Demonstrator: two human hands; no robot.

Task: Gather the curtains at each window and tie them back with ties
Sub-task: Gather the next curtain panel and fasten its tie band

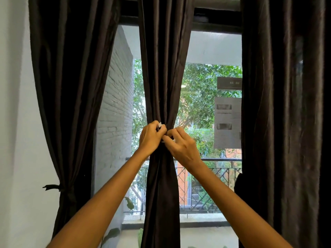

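Left curtain [71,86]: dark brown, gathered low at the left side and bound by a dark tie [53,187] against the white wall [16,122]. To its right, a white brick wall [116,108] is visible through the window.

Middle curtain [163,68]: dark brown, hanging in front of the window and bunched into a narrow waist at mid-height. Both hands meet at this waist. The left hand [151,136] has its fingers curled around the gathered fabric and pinches a small white tie [160,124] at its top. The right hand [180,145] touches the left, fingers curled, pinching at the same point; what exactly it holds cannot be told.

Beyond the glass, a dark balcony railing [215,160] and green foliage [200,86] are in view.

Right curtain [286,104]: dark brown, hanging straight down the right side.
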